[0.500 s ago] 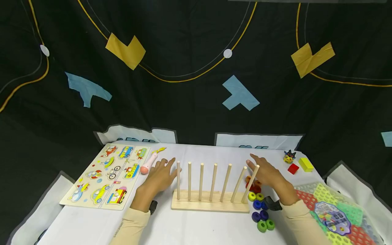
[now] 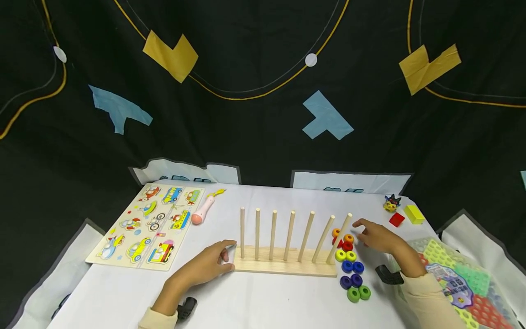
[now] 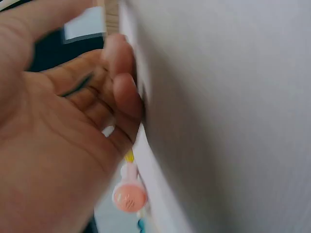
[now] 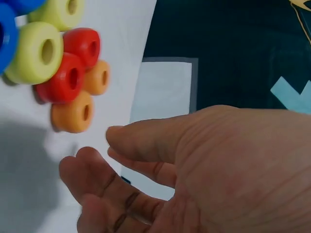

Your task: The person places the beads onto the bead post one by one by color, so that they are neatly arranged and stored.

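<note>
A wooden peg stand (image 2: 283,267) with several upright dowels stands in the middle of the table in the head view. My left hand (image 2: 207,262) holds the left end of its base, thumb at the front corner and index finger at the back; the other fingers curl under the palm. In the left wrist view, a strip of the wood (image 3: 112,19) shows beyond the fingers. My right hand (image 2: 380,236) hovers with loosely bent fingers, holding nothing. Beside it lie paired rings: orange (image 4: 73,114), red (image 4: 63,80), yellow (image 4: 36,53), blue (image 2: 347,266), dark blue (image 2: 345,282) and green (image 2: 353,294).
A picture puzzle board (image 2: 123,246) and a pink toy microphone-like stick (image 2: 203,210) lie at left. At back right are a small figure (image 2: 391,203), a red block (image 2: 397,220) and a yellow block (image 2: 414,214). A bag of coloured perforated plates (image 2: 472,278) lies at right.
The left hand has moved down and toward me from behind the stand's left end to its base. My right hand has shifted right, away from the dowels and rings. The view has tilted slightly.
</note>
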The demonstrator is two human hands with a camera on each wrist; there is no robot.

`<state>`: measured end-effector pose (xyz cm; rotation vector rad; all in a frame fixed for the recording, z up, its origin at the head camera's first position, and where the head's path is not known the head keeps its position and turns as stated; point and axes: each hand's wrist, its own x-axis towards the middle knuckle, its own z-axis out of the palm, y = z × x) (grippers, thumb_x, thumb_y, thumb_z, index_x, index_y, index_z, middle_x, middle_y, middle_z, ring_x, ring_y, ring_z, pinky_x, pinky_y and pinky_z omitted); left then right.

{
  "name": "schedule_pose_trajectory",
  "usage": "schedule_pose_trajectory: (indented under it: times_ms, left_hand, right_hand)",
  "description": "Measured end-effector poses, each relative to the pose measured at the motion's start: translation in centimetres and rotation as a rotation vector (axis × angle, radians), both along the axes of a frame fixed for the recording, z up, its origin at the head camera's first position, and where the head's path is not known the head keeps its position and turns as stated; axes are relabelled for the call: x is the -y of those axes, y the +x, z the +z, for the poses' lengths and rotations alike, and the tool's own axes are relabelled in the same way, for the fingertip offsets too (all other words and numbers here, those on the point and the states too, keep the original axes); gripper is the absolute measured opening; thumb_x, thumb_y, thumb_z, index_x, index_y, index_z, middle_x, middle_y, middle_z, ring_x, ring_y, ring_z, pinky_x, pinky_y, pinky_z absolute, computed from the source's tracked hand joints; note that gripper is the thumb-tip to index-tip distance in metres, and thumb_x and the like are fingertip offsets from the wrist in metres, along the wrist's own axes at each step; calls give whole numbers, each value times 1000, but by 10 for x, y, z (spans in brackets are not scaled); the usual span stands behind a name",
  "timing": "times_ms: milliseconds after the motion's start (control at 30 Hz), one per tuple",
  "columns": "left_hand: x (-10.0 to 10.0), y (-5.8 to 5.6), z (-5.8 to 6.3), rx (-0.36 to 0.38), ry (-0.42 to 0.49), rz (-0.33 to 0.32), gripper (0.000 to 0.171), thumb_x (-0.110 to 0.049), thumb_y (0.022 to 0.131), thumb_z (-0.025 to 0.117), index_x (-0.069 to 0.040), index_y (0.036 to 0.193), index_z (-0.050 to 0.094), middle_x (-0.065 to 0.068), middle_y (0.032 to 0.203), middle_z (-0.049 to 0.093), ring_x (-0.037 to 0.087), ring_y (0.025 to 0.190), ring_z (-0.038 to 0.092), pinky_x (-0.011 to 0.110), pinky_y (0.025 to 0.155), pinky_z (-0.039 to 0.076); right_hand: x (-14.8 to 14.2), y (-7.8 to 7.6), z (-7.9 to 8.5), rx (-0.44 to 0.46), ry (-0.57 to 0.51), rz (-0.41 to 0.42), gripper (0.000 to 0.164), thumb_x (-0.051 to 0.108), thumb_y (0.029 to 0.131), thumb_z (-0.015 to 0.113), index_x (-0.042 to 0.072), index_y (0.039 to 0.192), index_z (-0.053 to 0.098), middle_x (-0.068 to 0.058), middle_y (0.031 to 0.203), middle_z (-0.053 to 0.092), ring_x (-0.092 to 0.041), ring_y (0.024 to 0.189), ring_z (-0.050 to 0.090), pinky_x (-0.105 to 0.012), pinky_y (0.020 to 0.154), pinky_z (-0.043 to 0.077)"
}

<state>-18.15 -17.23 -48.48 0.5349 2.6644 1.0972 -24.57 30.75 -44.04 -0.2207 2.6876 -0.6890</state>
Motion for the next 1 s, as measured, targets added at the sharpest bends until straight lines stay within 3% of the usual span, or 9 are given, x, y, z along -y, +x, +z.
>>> schedule_pose_trajectory:
  times_ms: [133,367,667,1000]
  left_hand:
    - [3,0,-6,33,82,-3,59,-18,83,74,-9,136,48,4,91,55,15,73,48,26,60,41]
    - [1,1,-14,14,97,6,58,-18,83,73,-10,136,49,-1,88,56,13,71,50,26,60,41]
    - [-6,2,-13,30,116,4,63,-17,83,73,-8,139,46,3,90,56,12,71,48,26,62,40]
    - [-4,1,-10,23,115,-16,64,-15,83,73,-7,140,44,3,92,56,11,69,47,25,60,40]
  right_hand:
    - [-4,4,-9,19,-48,12,39,9,92,58,2,130,48,-9,91,61,-21,77,56,-40,73,50]
    - [1,3,-24,23,-98,-12,40,7,91,59,5,129,48,-7,83,56,-20,72,51,-34,66,46]
    - [4,2,-29,18,-107,19,35,8,92,59,3,125,48,-8,87,57,-20,73,54,-34,67,48]
    - [9,1,-30,5,-84,-26,33,8,90,62,5,122,51,-8,87,56,-21,73,53,-34,67,49]
